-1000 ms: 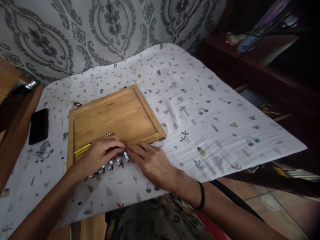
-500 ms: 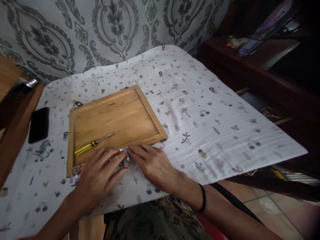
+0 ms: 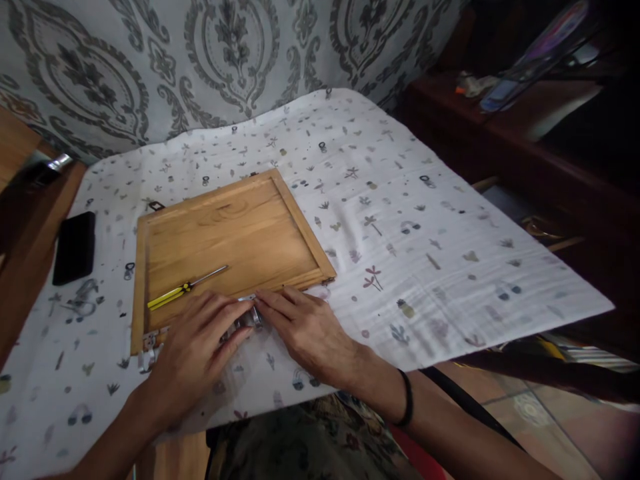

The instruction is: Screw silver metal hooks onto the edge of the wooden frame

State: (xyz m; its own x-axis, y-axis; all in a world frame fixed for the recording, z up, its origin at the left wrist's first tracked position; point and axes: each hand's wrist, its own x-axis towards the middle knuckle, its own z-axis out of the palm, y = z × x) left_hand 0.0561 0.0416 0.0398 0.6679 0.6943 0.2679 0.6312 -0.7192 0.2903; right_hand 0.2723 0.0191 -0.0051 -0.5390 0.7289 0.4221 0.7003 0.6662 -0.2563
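Note:
A framed wooden panel (image 3: 227, 230) lies flat on a patterned white cloth. A yellow-handled screwdriver (image 3: 187, 287) rests on it, its shaft pointing right. At the panel's near edge is a metal hinge (image 3: 257, 317), partly covered by my fingers. My left hand (image 3: 200, 347) grips it from the left, fingertips on top and thumb at its lower side. From the right, my right hand (image 3: 305, 327) presses its closed fingers against the same hinge; its thumb is hidden. Another metal hinge (image 3: 148, 352) sits at the panel's near left corner, beside my left wrist.
A black phone (image 3: 74, 248) lies on the cloth (image 3: 440, 267) left of the panel. A small dark metal piece (image 3: 157, 206) is at the panel's far left edge. Patterned fabric (image 3: 230, 60) hangs behind the table. Dark red furniture (image 3: 465, 127) stands at the right.
My left thumb has moved up and in against the hinge. My right hand keeps its place, and the panel and screwdriver look almost unchanged.

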